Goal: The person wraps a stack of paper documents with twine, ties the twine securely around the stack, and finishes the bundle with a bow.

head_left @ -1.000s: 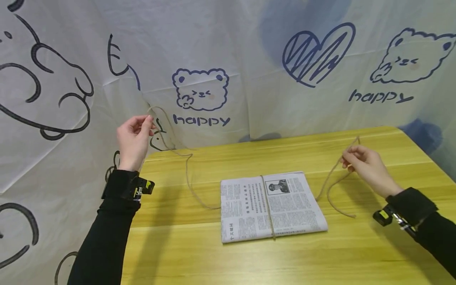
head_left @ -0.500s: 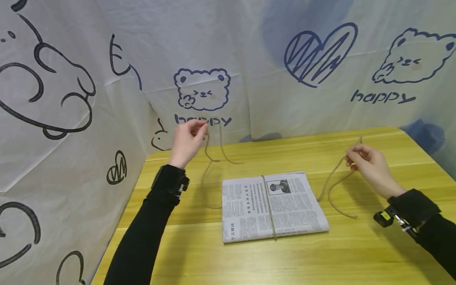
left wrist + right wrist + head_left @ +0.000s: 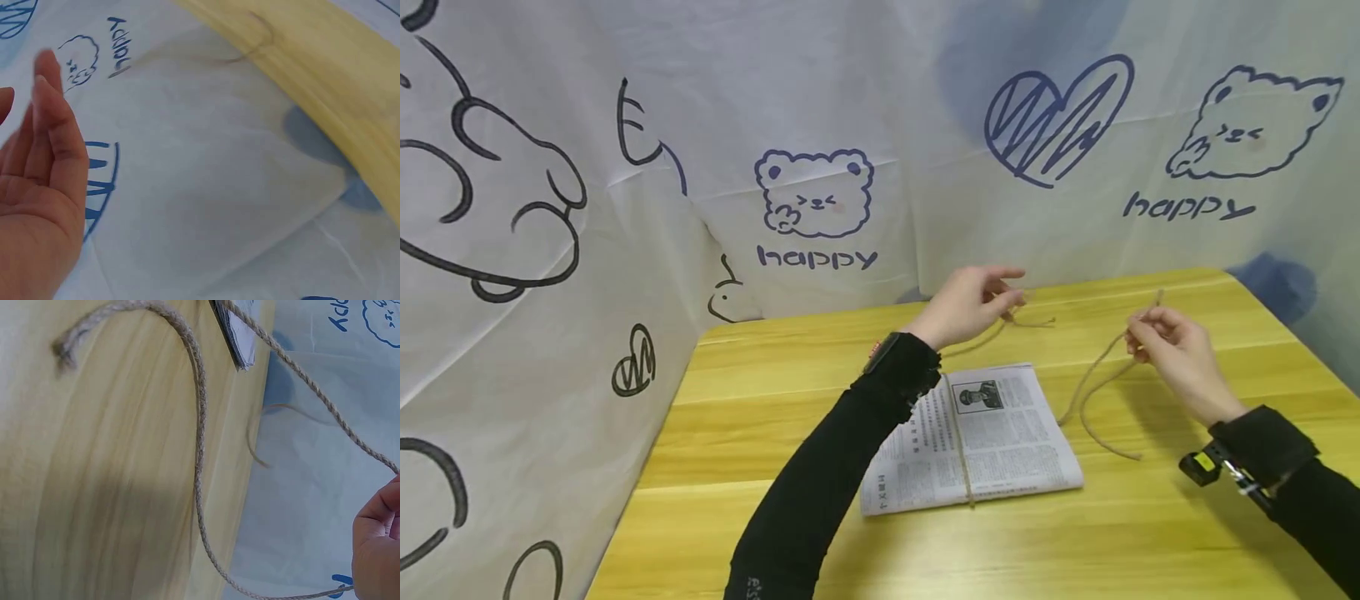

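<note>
A folded newspaper bundle (image 3: 1015, 442) lies on the table with a twine strand (image 3: 959, 442) across its top. Beyond its far side, my left hand (image 3: 966, 306) is raised with the index finger extended. In the left wrist view, its thumb and fingers stand apart. A loose length of twine (image 3: 977, 343) shows just below that hand, its end pointing right. To the right of the bundle, my right hand (image 3: 1176, 354) pinches another length of twine (image 3: 1090, 375) between thumb and fingers. The tail of that twine (image 3: 201, 437) curves down over the table in the right wrist view.
The yellow wood-grain table (image 3: 760, 442) meets a pale cloth (image 3: 925, 192) with drawn bears and hearts at the back and left. My left sleeve (image 3: 820, 475) passes over the bundle's left part.
My left hand has swept right from the far left, bringing its twine behind the newspaper bundle, and its fingers have spread. My right hand stays nearly still, pinching its twine.
</note>
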`<control>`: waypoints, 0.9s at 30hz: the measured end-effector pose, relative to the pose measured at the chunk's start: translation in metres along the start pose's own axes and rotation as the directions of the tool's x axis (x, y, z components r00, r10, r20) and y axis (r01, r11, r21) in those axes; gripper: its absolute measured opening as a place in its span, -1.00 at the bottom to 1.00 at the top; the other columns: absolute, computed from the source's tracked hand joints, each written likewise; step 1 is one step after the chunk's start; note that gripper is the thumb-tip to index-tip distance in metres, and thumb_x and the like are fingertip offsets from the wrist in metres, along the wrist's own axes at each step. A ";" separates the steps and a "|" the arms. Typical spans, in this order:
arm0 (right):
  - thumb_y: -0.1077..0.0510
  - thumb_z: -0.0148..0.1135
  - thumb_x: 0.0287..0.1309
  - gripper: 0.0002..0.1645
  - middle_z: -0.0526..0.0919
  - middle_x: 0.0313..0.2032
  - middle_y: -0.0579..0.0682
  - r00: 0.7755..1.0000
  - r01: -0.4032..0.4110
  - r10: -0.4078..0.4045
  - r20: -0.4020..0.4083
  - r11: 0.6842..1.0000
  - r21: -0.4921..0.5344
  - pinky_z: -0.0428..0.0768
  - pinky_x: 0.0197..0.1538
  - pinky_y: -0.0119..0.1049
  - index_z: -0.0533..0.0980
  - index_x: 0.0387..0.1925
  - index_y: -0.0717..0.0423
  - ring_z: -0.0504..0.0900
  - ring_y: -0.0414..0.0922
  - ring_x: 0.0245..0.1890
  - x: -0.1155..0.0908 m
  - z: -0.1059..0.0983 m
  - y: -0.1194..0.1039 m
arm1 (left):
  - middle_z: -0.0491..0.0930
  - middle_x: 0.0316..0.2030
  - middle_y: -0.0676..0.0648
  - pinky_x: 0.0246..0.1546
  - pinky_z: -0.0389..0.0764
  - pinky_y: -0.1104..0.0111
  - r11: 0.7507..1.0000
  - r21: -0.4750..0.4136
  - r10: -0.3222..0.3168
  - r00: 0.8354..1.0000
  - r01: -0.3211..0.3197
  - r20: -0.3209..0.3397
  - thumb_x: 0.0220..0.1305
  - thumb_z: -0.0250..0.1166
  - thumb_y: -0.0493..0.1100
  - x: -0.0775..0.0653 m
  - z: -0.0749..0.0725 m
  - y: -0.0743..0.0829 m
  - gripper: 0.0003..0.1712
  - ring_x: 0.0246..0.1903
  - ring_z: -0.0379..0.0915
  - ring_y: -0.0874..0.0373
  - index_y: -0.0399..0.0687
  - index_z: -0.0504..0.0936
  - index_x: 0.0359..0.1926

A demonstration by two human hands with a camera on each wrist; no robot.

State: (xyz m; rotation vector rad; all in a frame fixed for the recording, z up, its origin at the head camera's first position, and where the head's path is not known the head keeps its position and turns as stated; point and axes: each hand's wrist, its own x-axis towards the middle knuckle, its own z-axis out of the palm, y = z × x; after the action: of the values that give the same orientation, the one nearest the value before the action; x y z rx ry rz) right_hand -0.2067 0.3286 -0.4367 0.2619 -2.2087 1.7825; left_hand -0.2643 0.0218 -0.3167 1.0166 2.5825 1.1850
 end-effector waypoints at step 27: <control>0.14 0.02 0.53 -0.83 0.63 -0.40 -0.34 0.998 -0.044 0.045 0.037 0.999 -0.021 0.57 -0.35 -0.55 0.52 -0.19 0.09 0.58 -0.38 -0.42 0.001 0.032 -0.013 | 0.75 -0.17 0.08 0.05 0.59 0.35 0.740 0.653 0.005 0.973 -0.159 0.231 0.41 0.31 -0.09 -0.080 0.042 -0.107 -0.87 -0.13 0.66 0.19 0.12 0.75 -0.11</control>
State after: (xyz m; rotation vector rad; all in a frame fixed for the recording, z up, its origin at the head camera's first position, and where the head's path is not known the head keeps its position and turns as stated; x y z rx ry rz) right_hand -0.2068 0.2948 -0.4303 0.2462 -2.2743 1.7911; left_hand -0.2439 -0.0515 -0.4344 1.2899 2.8376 0.0750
